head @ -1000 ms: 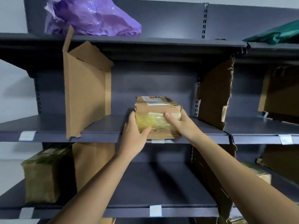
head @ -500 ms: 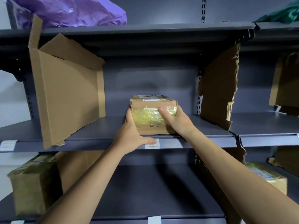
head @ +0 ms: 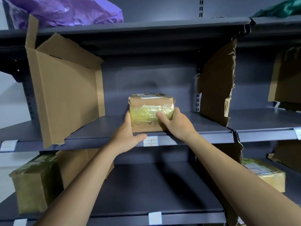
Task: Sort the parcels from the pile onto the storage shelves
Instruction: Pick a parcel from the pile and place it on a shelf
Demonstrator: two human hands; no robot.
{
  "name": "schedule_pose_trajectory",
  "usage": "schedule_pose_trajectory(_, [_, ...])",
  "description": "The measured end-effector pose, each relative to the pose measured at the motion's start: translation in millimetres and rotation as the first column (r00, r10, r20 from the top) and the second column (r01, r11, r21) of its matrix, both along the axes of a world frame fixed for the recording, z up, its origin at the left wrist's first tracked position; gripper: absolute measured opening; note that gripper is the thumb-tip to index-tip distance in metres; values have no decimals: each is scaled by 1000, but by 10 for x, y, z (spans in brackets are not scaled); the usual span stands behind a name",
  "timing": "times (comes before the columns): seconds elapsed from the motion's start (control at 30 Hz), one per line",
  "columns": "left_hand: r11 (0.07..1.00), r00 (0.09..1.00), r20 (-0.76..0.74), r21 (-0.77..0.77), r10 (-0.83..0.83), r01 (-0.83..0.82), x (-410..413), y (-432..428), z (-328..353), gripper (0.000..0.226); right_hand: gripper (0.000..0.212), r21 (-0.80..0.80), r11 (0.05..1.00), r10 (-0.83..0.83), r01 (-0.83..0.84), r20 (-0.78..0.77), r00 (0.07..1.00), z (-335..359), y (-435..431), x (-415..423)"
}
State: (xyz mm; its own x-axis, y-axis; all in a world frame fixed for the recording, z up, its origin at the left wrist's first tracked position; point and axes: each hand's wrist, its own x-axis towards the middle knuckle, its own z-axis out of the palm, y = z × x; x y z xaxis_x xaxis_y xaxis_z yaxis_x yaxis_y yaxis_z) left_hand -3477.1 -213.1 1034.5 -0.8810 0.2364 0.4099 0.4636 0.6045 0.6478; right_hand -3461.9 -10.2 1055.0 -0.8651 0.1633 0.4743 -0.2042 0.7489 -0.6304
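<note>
**Parcel on the middle shelf**

The taped parcel sits at the shelf's front edge, between two upright cardboard dividers. Both hands clasp it: the left hand round its left side, the right hand round its right corner, thumb on the front.

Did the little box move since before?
Yes. The parcel slid deeper onto the shelf: earlier it overlapped the white label on the front edge, now it sits behind it.
</note>
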Motion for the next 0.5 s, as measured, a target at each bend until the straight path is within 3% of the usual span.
schedule_pose_trajectory(0.17, [988, 983, -128, -72, 130, -140, 156, 22, -43, 100, 59, 113, 986, -118, 121, -34, 992, -85, -96, 207])
schedule_pose_trajectory(0.27, [979, 944, -261, 55, 202, -194, 326, 61, -190, 90, 53, 97, 990, -93, 99, -64, 994, -178, -104, 347])
schedule_pose_trajectory(0.37, [964, 882, -422, 239, 212, -118, 531, 69, -342, 67, 53, 40, 994, -94, 100, -118, 989, -243, -106, 553])
schedule_pose_trajectory(0.5, [948, 852, -514, 310, 102, 73, 871, 286, -502, 44, 46, -58, 992, -123, 113, -200, 972, -375, -110, 983])
